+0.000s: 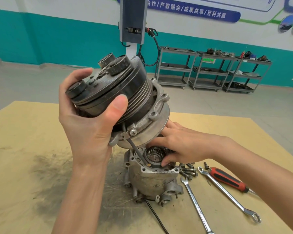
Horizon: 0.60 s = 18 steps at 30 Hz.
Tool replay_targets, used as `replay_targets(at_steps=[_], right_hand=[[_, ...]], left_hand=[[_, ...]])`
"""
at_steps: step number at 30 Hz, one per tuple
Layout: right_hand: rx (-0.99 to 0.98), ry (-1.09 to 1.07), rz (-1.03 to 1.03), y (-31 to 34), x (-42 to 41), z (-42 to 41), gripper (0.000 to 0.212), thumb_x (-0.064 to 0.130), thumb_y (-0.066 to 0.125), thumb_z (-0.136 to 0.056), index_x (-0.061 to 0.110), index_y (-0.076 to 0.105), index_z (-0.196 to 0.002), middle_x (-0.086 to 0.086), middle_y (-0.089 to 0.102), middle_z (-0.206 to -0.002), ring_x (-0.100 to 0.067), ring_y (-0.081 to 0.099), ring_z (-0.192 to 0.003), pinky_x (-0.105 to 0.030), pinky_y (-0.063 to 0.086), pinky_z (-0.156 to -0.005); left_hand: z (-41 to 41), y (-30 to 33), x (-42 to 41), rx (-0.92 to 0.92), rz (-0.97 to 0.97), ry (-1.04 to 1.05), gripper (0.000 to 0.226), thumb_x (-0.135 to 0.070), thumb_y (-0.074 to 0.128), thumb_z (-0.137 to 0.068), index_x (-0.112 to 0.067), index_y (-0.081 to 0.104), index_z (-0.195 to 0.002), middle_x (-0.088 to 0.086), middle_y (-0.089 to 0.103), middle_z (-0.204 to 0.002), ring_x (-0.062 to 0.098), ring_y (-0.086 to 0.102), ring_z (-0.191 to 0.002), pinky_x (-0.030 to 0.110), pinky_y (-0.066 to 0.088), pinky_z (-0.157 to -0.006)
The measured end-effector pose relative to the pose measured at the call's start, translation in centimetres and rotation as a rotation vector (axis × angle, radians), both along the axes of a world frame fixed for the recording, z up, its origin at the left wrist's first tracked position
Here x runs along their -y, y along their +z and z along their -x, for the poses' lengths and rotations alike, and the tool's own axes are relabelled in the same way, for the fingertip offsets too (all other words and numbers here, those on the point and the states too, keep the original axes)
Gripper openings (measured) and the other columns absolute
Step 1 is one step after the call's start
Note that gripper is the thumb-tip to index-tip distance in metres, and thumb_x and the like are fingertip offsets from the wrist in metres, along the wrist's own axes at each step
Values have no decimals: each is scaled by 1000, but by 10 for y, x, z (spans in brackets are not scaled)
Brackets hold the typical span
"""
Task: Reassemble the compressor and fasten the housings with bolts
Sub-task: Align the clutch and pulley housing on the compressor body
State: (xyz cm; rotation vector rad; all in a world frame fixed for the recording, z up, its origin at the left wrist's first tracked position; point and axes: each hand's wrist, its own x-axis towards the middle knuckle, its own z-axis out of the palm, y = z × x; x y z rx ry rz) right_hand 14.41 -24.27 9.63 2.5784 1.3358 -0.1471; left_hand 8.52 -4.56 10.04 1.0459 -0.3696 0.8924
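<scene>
Left hand (90, 119) is wrapped around the front housing (125, 98), the one with the grooved pulley and clutch plate on it, thumb across the pulley face and fingers curled round the far side. It's held tilted up in the air right above the compressor body (152, 179), not seated on it. A thin black wire (135, 149) runs down from a clamp on that housing into the open top of the body. Right hand (181, 146) is reaching in under the lifted housing with fingers mostly straight, thumb tip resting on the edge of the needle bearing (155, 153) sitting in the top of the body, not really gripping anything. The body stands upright on the tan table (24, 132). Just right of it there's a little pile of bolts (189, 171), then two combination wrenches (198, 206) and a red-handled screwdriver (228, 179) lying flat. Grey shelving carts (210, 70) sit by the back wall.
</scene>
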Motion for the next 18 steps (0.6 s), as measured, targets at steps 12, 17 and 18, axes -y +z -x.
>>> replay_targets(at_steps=[12,17,18], right_hand=[[137,43,106,-2,-9,3,70,66,39,-92,15,41,-141,-3,35,-137,-22,29,-125,-44,26,-111],[144,1,161,0,-16,-1,76,73,37,-89,16,43,-138,-1,42,-132,-22,33,-124,-50,25,-111],[143,10,173,2,-17,-2,77,74,38,-88,17,43,-139,-1,42,-133,-22,33,-126,-50,26,-111]], left_hand=[[4,3,-1,-18,42,-14,55,-29,80,-66,-17,52,-112,1,57,-113,25,60,-108,68,48,-93],[6,5,-2,-31,49,-18,66,-41,89,-63,-17,52,-112,1,57,-113,24,61,-109,65,50,-93],[6,6,-1,-35,51,-19,70,-45,90,-61,-17,52,-112,1,57,-113,24,61,-109,64,50,-93]])
